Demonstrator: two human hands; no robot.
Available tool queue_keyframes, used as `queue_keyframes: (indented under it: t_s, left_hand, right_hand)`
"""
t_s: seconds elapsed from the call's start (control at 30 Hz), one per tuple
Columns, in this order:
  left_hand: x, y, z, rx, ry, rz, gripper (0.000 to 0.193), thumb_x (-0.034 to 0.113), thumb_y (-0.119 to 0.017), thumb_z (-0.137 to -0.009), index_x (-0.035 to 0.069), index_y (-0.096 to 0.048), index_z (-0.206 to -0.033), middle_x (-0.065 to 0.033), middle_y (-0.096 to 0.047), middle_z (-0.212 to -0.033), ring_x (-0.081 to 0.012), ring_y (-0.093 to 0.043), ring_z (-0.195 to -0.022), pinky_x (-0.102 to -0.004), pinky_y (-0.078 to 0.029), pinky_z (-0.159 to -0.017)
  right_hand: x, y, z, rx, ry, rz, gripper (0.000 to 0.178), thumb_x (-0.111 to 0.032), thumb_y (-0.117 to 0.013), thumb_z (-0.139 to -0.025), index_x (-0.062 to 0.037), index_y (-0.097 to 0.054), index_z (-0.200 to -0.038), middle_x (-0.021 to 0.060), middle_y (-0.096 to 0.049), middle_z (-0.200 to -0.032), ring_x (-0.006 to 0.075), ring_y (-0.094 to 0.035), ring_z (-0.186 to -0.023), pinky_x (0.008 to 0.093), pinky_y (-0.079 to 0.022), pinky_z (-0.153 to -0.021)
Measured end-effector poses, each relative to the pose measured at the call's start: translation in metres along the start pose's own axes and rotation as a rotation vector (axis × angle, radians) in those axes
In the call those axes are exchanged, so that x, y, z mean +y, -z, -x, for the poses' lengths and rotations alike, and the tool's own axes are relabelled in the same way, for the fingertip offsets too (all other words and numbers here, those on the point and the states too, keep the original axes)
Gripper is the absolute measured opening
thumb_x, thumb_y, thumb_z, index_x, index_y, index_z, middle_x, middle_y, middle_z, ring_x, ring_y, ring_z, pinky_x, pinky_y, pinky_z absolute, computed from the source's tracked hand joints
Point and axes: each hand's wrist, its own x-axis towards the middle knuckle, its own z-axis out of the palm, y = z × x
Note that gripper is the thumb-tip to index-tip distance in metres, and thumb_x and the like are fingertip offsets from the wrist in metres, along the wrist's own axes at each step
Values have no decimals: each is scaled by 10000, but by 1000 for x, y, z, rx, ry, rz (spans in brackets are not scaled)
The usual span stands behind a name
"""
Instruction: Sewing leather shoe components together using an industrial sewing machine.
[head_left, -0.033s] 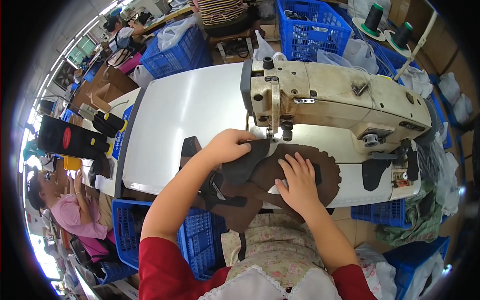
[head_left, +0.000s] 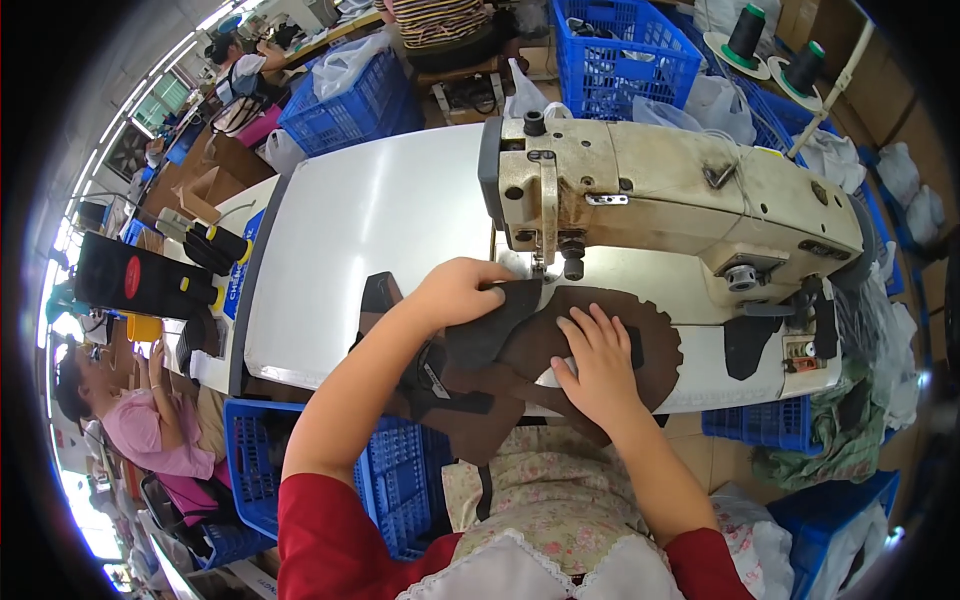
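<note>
A beige sewing machine (head_left: 670, 165) stands across the white work table. Beneath its head, the tip of a black fabric-like piece (head_left: 490, 335) reaches up to the presser foot (head_left: 539, 268). My left hand (head_left: 458, 294) pinches that piece by its upper edge, thumb on top and fingers curled, just left of the foot. A large brown piece (head_left: 655, 365) with a notched rounded edge lies partly under the black one and extends toward me. On it rests my right hand (head_left: 598, 365), flat, with fingers spread. More brown and black parts overlap beneath my left forearm; their outlines are partly hidden.
A loose black piece (head_left: 750, 345) lies at the table's right end. Thread cones (head_left: 745, 35) stand at the far right. Blue crates (head_left: 630, 70) surround the table, one at its near left edge (head_left: 395, 480). Co-workers sit at the left and far side.
</note>
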Motion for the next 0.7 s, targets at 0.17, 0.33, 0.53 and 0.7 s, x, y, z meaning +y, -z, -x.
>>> queue_keyframes:
  t_s: [0.17,0.33,0.53,0.7]
  left_hand:
    - [-2,-23,-17,80,-290,-540,375,127,-624,-722,113,-697,-1090,-110,-685,-889,-294,-656,-798,-410,-516,-724]
    - [-6,-40,-7,194,-515,-675,309,121,-657,-715,124,-673,-1023,-49,-631,-945,-243,-623,-881,-389,-489,-757]
    - [21,-48,10,54,-239,-511,292,153,-659,-823,98,-677,-1109,-90,-637,-1066,-273,-617,-1027,-402,-476,-883]
    - [-1,-47,13,152,-368,-442,366,190,-656,-863,107,-666,-1219,-121,-604,-1273,-295,-574,-1183,-422,-457,-985]
  right_hand:
    - [4,0,2,17,14,17,507,-236,-672,-810,-63,-567,-1275,148,-524,-1358,364,-413,-1342,544,-284,-1116]
    - [2,0,3,27,39,50,505,-236,-677,-802,-64,-576,-1265,144,-533,-1355,359,-424,-1334,544,-299,-1108]
    - [5,0,2,37,40,45,515,-241,-679,-801,-62,-575,-1272,143,-537,-1356,357,-432,-1329,539,-301,-1109]
    - [3,2,-2,5,35,50,515,-244,-674,-806,-62,-576,-1277,141,-540,-1355,352,-433,-1331,535,-299,-1112]
